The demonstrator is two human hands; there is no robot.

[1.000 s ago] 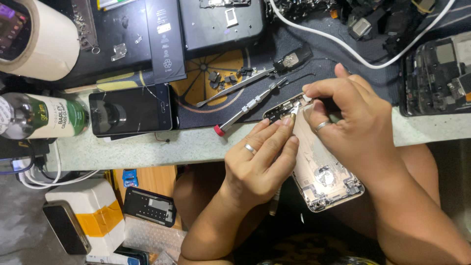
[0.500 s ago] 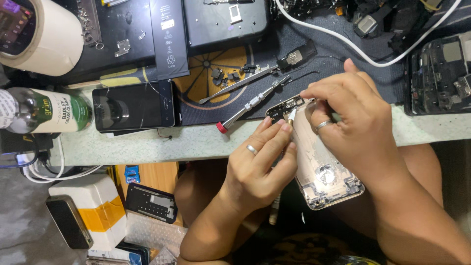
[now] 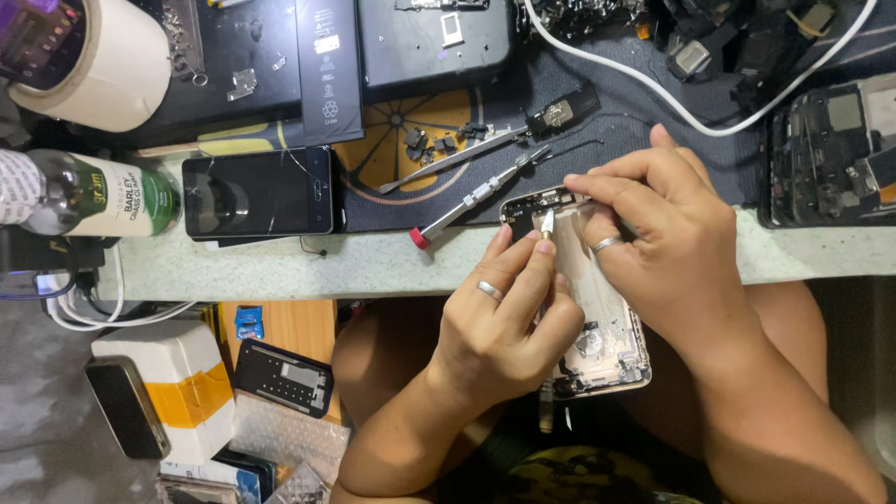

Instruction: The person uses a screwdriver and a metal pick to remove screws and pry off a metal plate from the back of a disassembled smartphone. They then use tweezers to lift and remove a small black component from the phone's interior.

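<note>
left hand [image 3: 509, 313] now pinches a thin tool [image 3: 547, 224], tip newly at the phone shell's [image 3: 607, 308] top end; right hand [image 3: 667, 243] steadies the shell, overhanging the desk's [image 3: 280, 266] near edge.

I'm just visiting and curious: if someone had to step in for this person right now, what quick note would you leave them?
Left hand: grips a thin tool, its tip at the top end of the opened phone housing.
Right hand: steadies that housing, fingertips at its top edge.
The housing juts over the bench edge, above the lap.
A red-tipped screwdriver and tweezers lie on the mat beside small loose parts.
Done: housing open, parts out.
Left: work at the top end unfinished.
</note>
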